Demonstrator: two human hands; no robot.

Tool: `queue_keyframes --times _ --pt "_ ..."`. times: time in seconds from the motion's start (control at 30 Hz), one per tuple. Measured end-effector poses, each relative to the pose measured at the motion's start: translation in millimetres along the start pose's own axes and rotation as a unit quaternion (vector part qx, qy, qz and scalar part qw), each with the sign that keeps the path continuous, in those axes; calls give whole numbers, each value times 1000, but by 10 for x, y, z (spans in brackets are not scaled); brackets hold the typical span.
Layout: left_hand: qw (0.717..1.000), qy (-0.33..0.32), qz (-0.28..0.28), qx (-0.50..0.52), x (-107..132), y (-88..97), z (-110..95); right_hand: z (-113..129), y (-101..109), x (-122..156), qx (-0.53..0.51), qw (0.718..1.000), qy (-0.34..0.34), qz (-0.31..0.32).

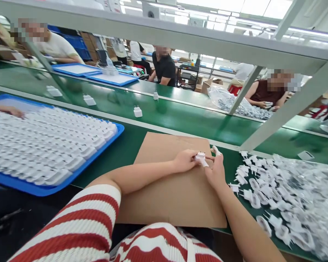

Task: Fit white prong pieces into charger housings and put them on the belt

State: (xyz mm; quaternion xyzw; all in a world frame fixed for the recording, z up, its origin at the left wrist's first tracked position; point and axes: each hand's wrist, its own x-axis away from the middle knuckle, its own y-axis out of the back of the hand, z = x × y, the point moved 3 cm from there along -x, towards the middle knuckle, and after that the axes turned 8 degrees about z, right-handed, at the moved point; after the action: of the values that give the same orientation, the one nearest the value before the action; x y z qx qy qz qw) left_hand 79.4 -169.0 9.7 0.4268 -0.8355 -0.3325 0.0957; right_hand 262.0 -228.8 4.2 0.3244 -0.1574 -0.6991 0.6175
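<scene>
My left hand and my right hand meet over a brown cardboard sheet on the green bench. Both are closed on one small white plug part with metal pins, pinched between the fingertips. My right index finger wears a white finger cot and points up. A heap of similar white plug parts lies just right of my right hand, some in clear bags.
A blue tray packed with rows of white parts sits at the left, another person's hand on its far edge. Single white chargers ride the green conveyor. People sit across it. A slanted metal frame post rises at right.
</scene>
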Motion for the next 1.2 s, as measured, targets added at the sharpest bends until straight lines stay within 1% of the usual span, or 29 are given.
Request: queue_keyframes --times 0.07,0.17,0.23,0.3,0.4,0.53,0.6,0.67,0.7,0.73,0.77,0.87,0.9,0.97,1.0,1.07,1.13,1.2 --pt "997 51 -48 -17 -234 208 122 -51 -68 -15 16 999 1 35" --pt "983 135 -120 -39 -608 612 356 -83 -161 -21 54 995 15 87" --pt "970 178 -156 -54 -804 852 503 -82 -191 -14 80 991 28 100" --pt "958 211 -181 -68 -931 1007 625 -69 -206 -6 102 988 44 107" --pt "946 248 -193 -82 -1008 1077 774 -55 -223 -5 123 984 56 114" --pt "932 283 -212 -80 -984 1138 898 -81 -251 -37 124 984 61 109" --pt "923 289 -242 -78 -937 1219 879 -112 -258 -61 114 986 57 105" --pt "916 280 -277 -81 -863 1267 780 -135 -260 -78 100 988 49 110" --pt "916 266 -290 -82 -816 1248 703 -136 -259 -82 92 988 47 114" --pt "918 247 -298 -83 -759 1191 615 -130 -257 -83 82 988 47 120" --pt "926 222 -295 -79 -691 1094 525 -117 -254 -84 72 988 48 124" --pt "959 139 -244 -45 -393 675 333 -78 -240 -108 37 990 44 128" --pt "968 92 -232 18 -269 543 309 -72 -235 -122 34 991 40 126" --pt "976 36 -174 126 -46 332 327 -64 -235 -142 52 990 33 126" --pt "976 31 -159 148 41 271 358 -60 -239 -146 70 989 26 126" --pt "977 40 -130 162 128 212 426 -40 -249 -142 103 987 9 121" --pt "980 54 -116 154 119 212 475 1 -239 -127 120 986 -1 116" --pt "981 58 -109 152 66 236 497 49 -176 -87 127 986 -4 113"
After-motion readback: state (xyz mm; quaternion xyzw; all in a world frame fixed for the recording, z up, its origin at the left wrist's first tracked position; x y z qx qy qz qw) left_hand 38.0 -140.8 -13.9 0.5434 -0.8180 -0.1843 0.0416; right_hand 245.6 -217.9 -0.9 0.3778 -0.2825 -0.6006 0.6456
